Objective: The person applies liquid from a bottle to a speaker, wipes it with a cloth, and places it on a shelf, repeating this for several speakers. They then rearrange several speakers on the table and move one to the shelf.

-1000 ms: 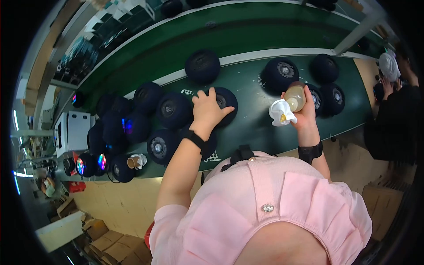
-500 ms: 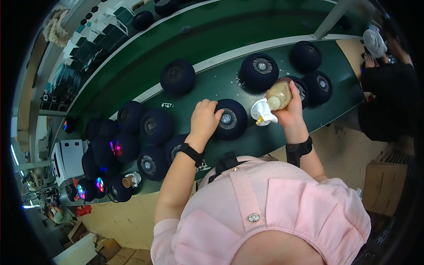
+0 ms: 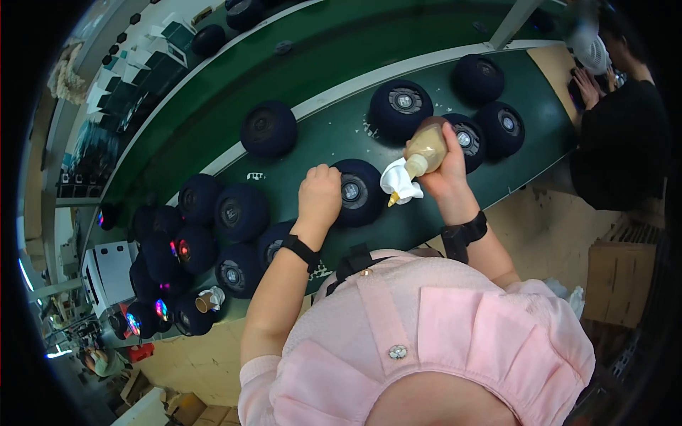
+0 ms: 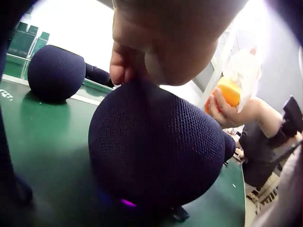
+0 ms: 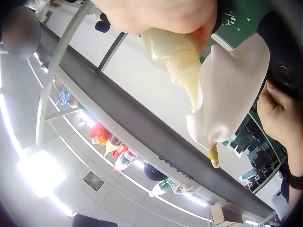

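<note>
My left hand (image 3: 320,197) holds the left edge of a dark navy round speaker (image 3: 354,193) on the green bench. In the left wrist view the fingers bend over the top of that speaker (image 4: 156,142), and a pink light shows at its base. My right hand (image 3: 450,169) grips a squeeze bottle (image 3: 428,146) of pale yellow liquid, tilted nozzle-down, just right of the speaker. A white cloth (image 3: 399,180) is wrapped around the nozzle, whose yellow tip (image 5: 214,157) pokes out below the cloth. The tip and the speaker are apart.
Several similar speakers (image 3: 242,212) cluster at the left, some with coloured lights. More speakers (image 3: 499,129) stand at the right, and one (image 3: 268,128) sits behind. A white box (image 3: 110,273) and a tape roll (image 3: 204,303) are at the left end. Another person (image 3: 618,135) works at the right.
My left hand has gone from spread over the speaker's top to its left edge, with the fingers drawn together. My right hand still holds the bottle, now closer to that speaker.
</note>
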`<state>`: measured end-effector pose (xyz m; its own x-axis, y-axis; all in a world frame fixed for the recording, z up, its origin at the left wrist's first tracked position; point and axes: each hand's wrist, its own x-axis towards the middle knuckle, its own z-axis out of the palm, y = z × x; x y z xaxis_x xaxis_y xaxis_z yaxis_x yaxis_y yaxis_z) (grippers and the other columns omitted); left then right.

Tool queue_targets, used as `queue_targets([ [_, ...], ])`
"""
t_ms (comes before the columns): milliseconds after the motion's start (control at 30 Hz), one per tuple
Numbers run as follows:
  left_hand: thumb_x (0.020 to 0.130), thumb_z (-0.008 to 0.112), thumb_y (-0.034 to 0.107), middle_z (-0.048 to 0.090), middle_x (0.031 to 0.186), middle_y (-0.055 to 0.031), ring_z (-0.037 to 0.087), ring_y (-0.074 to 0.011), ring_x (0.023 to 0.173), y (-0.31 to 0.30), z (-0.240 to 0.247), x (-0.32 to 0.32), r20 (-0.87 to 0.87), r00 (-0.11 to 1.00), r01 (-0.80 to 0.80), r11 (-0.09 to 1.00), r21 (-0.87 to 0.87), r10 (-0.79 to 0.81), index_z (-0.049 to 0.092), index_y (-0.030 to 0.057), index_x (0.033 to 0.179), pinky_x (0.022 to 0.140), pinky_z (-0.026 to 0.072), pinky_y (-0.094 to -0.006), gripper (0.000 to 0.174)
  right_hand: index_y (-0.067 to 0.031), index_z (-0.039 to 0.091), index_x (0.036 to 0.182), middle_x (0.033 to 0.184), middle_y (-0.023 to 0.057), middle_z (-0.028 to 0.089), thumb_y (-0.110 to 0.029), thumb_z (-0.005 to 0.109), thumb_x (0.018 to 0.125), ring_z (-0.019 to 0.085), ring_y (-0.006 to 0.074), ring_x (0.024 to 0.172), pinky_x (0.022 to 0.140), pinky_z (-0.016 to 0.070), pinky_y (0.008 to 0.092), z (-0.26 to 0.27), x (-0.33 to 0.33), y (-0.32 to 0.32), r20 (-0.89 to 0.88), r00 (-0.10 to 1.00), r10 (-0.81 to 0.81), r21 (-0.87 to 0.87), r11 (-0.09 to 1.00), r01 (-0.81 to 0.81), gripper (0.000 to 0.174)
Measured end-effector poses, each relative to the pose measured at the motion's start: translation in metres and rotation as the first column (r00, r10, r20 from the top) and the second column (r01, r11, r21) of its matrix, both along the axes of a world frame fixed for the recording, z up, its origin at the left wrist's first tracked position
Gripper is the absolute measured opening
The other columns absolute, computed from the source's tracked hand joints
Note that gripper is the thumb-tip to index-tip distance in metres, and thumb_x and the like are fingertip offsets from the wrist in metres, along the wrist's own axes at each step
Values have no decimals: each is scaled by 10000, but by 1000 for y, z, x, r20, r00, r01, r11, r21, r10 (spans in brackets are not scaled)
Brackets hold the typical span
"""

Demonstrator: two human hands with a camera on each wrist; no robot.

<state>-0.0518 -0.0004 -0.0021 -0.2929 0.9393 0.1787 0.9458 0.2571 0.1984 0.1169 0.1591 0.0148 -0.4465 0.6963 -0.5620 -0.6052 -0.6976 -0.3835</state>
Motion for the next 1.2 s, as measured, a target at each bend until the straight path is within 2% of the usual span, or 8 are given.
queue_targets([
  [100,775,611,134,587,856,-134,569,-303,801,-1,9,7,165,982,-121,977,173,93,616,17,900,679,464,-382,172,-94,487,1068,971,109,551,-433,549,835,548,293,908,784,464,460,-4,-3,-4,-134,983,128,-130,981,-146,416],
  [200,766,618,145,577,808,-143,568,-308,770,-9,12,4,195,975,-134,984,120,109,614,23,901,665,466,-394,182,-67,497,1042,948,128,554,-433,563,828,548,311,893,780,470,465,-8,-8,-14,-236,950,206,-256,929,-266,429],
  [333,782,576,123,577,729,-139,583,-304,683,-9,11,0,-20,1000,-3,998,-64,1,603,-19,917,651,482,-365,198,-53,495,1043,952,142,550,-410,577,826,544,317,883,805,467,466,-16,-12,-16,-236,951,202,-313,910,-271,427],
  [533,723,554,29,574,720,-153,597,-277,659,-4,14,14,-172,985,-4,983,-182,-28,526,-50,1045,588,513,-330,333,-47,516,1009,933,166,566,-388,590,820,571,338,831,758,499,465,-26,6,2,-166,981,102,-380,911,-159,396],
  [733,717,542,-7,581,732,-189,610,-314,692,1,28,22,-33,999,-5,961,-276,-4,438,-85,1112,600,518,-357,416,-45,521,985,889,163,572,-381,606,803,581,340,788,708,508,462,-41,36,32,-111,991,74,-298,949,-105,392],
  [933,687,547,-25,584,722,-219,612,-346,674,6,27,29,73,995,-37,953,-301,62,454,-49,935,609,511,-392,266,4,480,1030,878,190,568,-406,611,789,584,351,789,711,504,468,-47,83,100,-52,998,-29,-145,989,21,493],
  [1067,680,542,-30,583,724,-235,610,-357,672,5,23,25,98,991,-62,952,-301,96,444,-35,881,606,506,-396,223,-79,511,1056,1016,129,586,-395,552,828,564,324,931,860,443,497,-60,107,153,31,972,-233,-64,970,235,392],
  [1200,669,507,-47,572,698,-225,587,-384,677,0,24,19,304,935,-151,980,-130,184,435,-9,889,615,478,-421,234,-116,530,1053,1064,95,574,-415,484,858,522,299,1029,944,380,484,-35,99,143,-61,919,-388,-194,908,371,359],
])
